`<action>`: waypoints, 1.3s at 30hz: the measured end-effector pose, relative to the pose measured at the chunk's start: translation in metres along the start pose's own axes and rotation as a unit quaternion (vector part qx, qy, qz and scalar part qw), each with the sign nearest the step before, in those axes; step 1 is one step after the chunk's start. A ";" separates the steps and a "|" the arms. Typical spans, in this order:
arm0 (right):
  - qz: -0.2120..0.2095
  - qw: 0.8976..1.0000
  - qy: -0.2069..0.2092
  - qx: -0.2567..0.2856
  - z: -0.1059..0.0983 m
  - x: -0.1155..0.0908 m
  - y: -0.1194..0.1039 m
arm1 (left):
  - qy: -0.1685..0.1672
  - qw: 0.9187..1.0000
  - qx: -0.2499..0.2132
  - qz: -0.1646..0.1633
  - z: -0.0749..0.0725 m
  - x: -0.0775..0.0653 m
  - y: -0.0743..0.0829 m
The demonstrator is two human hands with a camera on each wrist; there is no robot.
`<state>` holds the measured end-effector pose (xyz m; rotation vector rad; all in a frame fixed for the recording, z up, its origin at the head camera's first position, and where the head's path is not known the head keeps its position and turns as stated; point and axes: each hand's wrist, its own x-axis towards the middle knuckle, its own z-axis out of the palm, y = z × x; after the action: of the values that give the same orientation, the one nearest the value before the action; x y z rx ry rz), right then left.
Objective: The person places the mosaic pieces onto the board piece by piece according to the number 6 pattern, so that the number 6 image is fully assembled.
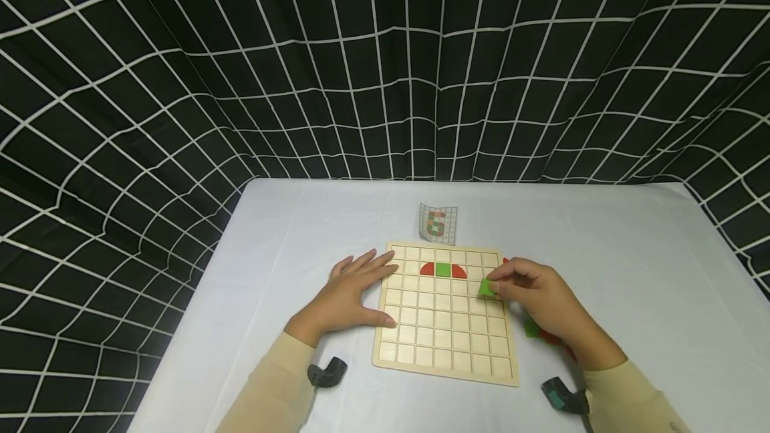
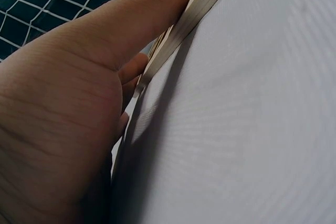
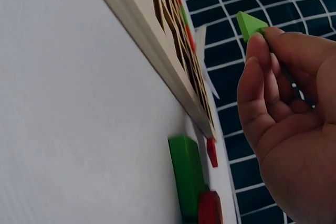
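A square wooden grid board [image 1: 445, 353] lies on the white table. Near its top edge, a green square tile [image 1: 443, 270] sits in a cell between two red rounded tiles [image 1: 427, 268]. My left hand [image 1: 349, 296] rests along the board's left edge, fingers spread, with thumb and fingertips touching the rim. Above the board's right side, my right hand [image 1: 538, 293] pinches a green block [image 3: 250, 25] between thumb and fingers. The right wrist view shows this block raised off the board, one corner pointing outward.
Loose green [image 3: 186, 174] and red [image 3: 210, 208] blocks lie to the right of the board, partly under my right forearm. A curled pattern card [image 1: 438, 224] stands behind the board. Dark gridded cloth [image 1: 397, 85] surrounds the table [image 1: 289, 219].
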<state>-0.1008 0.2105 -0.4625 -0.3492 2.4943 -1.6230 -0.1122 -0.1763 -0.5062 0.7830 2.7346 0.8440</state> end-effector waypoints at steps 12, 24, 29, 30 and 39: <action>-0.005 0.999 -0.040 0.008 0.020 0.002 -0.001 | 0.000 1.000 -0.003 0.002 -0.001 -0.001 0.000; 0.003 0.998 -0.058 0.018 0.029 0.003 -0.010 | 0.000 1.000 -0.002 0.001 0.000 -0.001 -0.002; -0.008 0.998 -0.066 0.013 0.036 0.008 -0.011 | 0.001 1.000 -0.001 0.002 -0.001 -0.001 -0.001; -0.010 0.998 -0.067 0.011 0.037 0.009 -0.011 | 0.001 1.000 0.000 0.001 -0.001 0.000 -0.001; -0.025 0.996 -0.065 -0.055 0.054 0.017 -0.009 | -0.003 1.000 -0.004 0.000 -0.003 0.000 0.002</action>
<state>-0.1028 0.1550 -0.4764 -0.5184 2.5003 -1.4327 -0.1116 -0.1762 -0.5023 0.7813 2.7251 0.8512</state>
